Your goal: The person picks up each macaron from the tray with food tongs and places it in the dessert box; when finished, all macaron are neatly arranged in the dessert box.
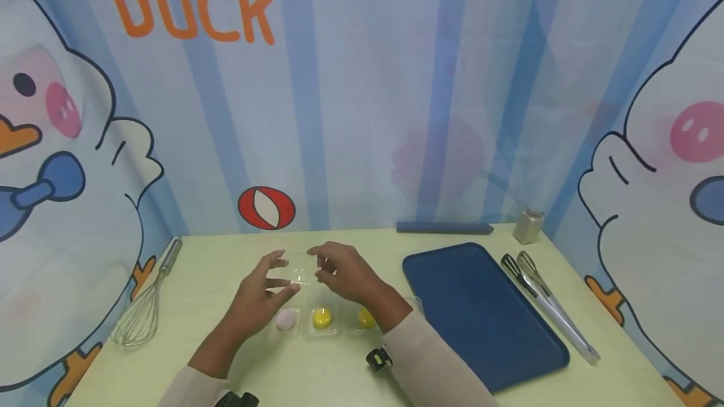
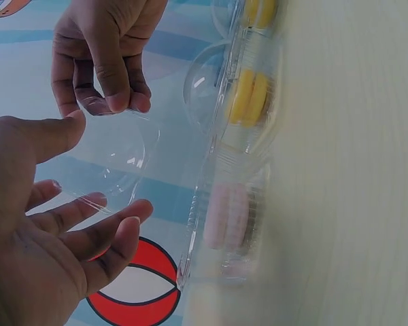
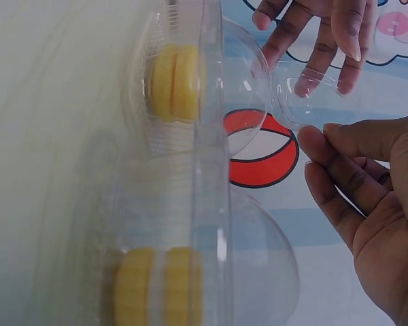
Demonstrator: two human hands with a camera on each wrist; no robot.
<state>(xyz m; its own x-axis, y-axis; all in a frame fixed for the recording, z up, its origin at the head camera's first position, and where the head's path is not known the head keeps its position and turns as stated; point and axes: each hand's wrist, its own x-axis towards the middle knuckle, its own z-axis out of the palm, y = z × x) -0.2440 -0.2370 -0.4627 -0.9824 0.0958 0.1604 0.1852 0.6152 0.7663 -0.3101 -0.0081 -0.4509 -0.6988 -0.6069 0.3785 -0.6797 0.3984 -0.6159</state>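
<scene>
Between both hands is a clear domed plastic lid (image 1: 298, 269), raised over the table. My left hand (image 1: 257, 297) holds it by its left edge, thumb on the near side and fingers spread along it, as the left wrist view shows. At the opposite edge my right hand (image 1: 347, 272) pinches it between thumb and fingertips. Below the hands stand clear plastic boxes with a pink macaron (image 1: 285, 319), a yellow macaron (image 1: 322, 318) and another yellow macaron (image 1: 366, 318). Clear domes (image 3: 248, 81) rise above the yellow macarons; none shows above the pink one.
A blue tray (image 1: 486, 319) lies to the right, with metal tongs (image 1: 551, 306) beside it. Behind are a dark blue rolling-pin-like bar (image 1: 444, 228) and a small metal shaker (image 1: 528, 226). A whisk (image 1: 144, 306) lies at the left edge; a printed curtain (image 1: 362, 93) backs the table.
</scene>
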